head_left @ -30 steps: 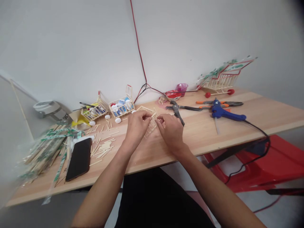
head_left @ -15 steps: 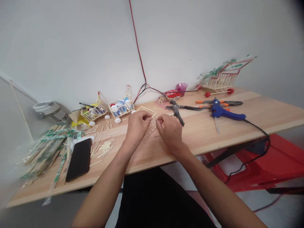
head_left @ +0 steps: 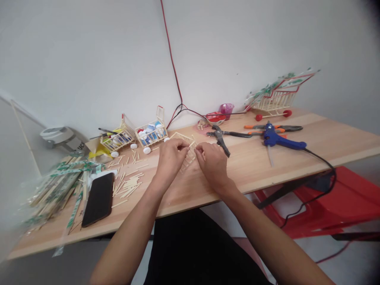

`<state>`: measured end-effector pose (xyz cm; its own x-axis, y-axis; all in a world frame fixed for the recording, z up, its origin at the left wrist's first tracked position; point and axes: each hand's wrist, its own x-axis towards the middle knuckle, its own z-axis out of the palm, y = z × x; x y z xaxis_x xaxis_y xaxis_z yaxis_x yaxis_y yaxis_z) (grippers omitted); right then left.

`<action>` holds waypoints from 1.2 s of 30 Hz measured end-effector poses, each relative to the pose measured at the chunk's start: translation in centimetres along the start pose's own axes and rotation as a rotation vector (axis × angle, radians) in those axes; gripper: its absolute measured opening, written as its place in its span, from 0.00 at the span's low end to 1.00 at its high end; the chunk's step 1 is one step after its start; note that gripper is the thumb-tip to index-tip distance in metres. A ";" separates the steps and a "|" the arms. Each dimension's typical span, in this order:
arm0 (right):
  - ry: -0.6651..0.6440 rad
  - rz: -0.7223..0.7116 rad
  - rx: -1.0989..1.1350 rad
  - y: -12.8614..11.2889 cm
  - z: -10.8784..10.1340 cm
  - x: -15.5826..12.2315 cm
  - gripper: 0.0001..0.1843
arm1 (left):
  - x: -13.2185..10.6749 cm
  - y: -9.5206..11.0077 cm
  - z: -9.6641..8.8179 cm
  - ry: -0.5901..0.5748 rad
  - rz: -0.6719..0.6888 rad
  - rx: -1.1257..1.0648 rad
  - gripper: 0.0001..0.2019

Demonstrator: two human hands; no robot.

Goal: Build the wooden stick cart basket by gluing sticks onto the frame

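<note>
Between my hands is a small pale wooden stick frame, like the basket of a miniature cart; much of it is hidden behind my fingers. My left hand is closed, thumb and forefinger pinching at the frame's left upper part. On the other side, my right hand pinches at the frame's right edge, its fingers curled together. A thin stick end pokes up between the two hands. Short cut sticks lie scattered to the left of my left hand.
A black phone and bagged sticks lie left. Small stick carts stand by the wall. Cutting pliers, orange-handled pliers and a blue glue gun with a trailing cord lie right. A red stool stands below.
Both hands stay almost in place on the stick frame. The view has shifted very slightly; nothing is taken up or let go.
</note>
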<state>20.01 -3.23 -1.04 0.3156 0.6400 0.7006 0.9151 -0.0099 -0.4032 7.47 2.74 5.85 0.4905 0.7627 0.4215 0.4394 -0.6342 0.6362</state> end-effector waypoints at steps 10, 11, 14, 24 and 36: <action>-0.017 0.015 0.043 0.0 0.1 -0.1 0.06 | -0.2 -0.6 0.3 -0.013 0.000 -0.033 0.04; -0.022 0.019 0.047 0.0 0.1 -0.1 0.06 | -0.2 -0.6 0.4 -0.013 -0.002 -0.029 0.04; -0.040 0.045 0.070 0.2 -0.1 0.0 0.05 | -0.2 -0.5 0.4 -0.007 -0.016 -0.007 0.04; -0.027 0.201 0.330 1.6 -0.7 -0.1 0.02 | 0.1 -0.2 -1.1 0.015 -0.052 -0.027 0.05; -0.079 0.104 0.348 0.8 -0.3 -0.2 0.03 | 0.0 -0.7 -1.5 -0.009 -0.029 -0.056 0.05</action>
<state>20.69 -3.60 -1.34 0.3693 0.7066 0.6035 0.7350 0.1754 -0.6551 6.04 3.38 6.37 0.4848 0.7795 0.3968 0.4107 -0.6034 0.6835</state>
